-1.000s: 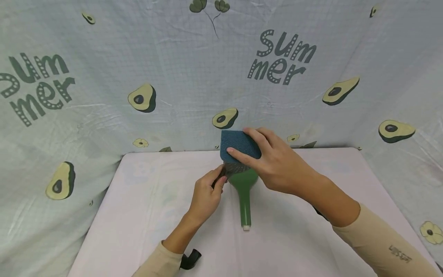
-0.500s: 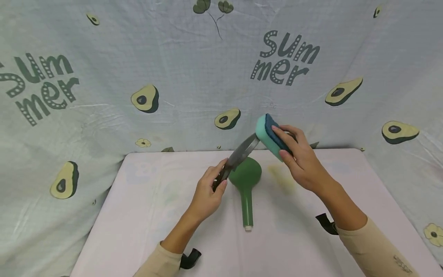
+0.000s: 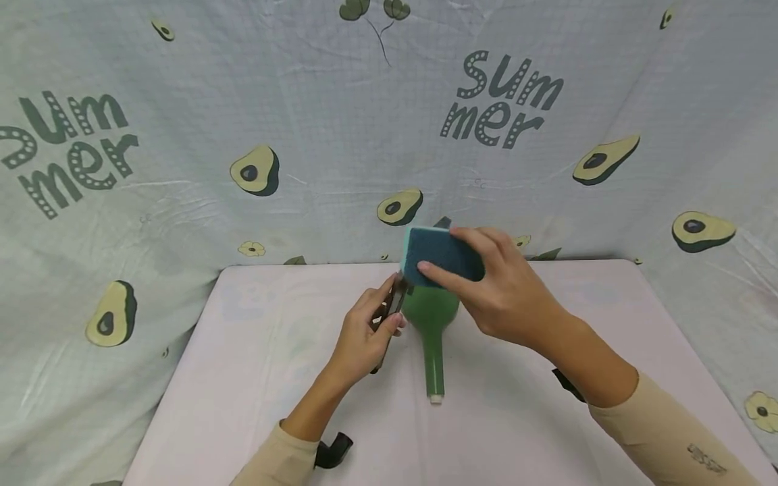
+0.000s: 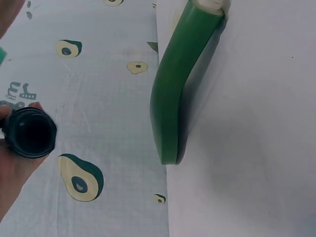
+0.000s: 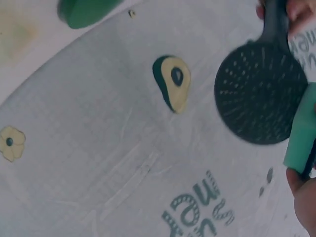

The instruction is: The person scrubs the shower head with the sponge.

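My left hand (image 3: 363, 337) grips the handle of a dark shower head (image 5: 261, 94), raised above the table. Its round face, dotted with nozzles, shows in the right wrist view; in the head view the sponge hides most of it. In the left wrist view the open threaded end of the handle (image 4: 32, 132) faces the camera. My right hand (image 3: 513, 297) pinches a two-layer sponge (image 3: 446, 255), teal foam with a dark blue scouring side. The foam lies against the shower head's edge. Below both hands, a green shower head (image 3: 433, 337) rests on the table, its handle toward me.
A pale pink table (image 3: 273, 364) spreads beneath the hands. Behind it hangs a light cloth (image 3: 328, 135) printed with avocados and lettering. Black straps (image 3: 334, 451) stick out near both wrists.
The sponge swings right to the shower head's rim, foam edge showing, then returns left across it. The shower head turns in my left hand. The green shower head stays put.
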`<state>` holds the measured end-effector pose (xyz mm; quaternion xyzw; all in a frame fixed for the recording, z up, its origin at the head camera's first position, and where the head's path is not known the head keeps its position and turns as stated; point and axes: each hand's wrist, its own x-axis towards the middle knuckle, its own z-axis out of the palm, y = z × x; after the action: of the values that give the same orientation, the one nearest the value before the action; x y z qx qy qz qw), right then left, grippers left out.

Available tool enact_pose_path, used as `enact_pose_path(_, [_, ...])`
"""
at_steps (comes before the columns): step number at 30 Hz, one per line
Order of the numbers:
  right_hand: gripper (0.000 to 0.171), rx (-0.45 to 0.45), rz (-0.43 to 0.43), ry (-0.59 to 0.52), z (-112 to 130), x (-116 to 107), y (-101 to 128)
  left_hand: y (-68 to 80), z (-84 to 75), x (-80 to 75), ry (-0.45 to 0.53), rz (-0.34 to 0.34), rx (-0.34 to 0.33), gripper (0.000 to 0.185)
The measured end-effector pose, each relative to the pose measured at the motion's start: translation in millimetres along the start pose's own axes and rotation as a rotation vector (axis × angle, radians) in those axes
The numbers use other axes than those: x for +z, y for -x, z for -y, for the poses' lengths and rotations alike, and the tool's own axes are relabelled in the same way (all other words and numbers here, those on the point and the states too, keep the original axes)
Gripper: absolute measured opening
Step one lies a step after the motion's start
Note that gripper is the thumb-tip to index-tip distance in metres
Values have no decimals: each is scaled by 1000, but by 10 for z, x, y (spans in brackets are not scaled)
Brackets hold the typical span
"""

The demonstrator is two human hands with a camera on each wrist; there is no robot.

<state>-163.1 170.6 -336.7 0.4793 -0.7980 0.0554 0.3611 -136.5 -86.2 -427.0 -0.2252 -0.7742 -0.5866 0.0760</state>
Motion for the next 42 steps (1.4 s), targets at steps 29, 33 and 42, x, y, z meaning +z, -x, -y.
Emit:
enact_pose_path(29, [74, -30, 33, 56, 292, 355, -59, -34, -68, 85, 259, -49, -38, 35])
enact_pose_path(33, [57, 55, -1, -77, 234, 301, -6, -43, -57, 135, 307, -67, -26, 39])
enact_pose_path(42, [38, 173, -65, -123, 126, 263, 269, -68, -34, 150, 556, -38, -62, 67])
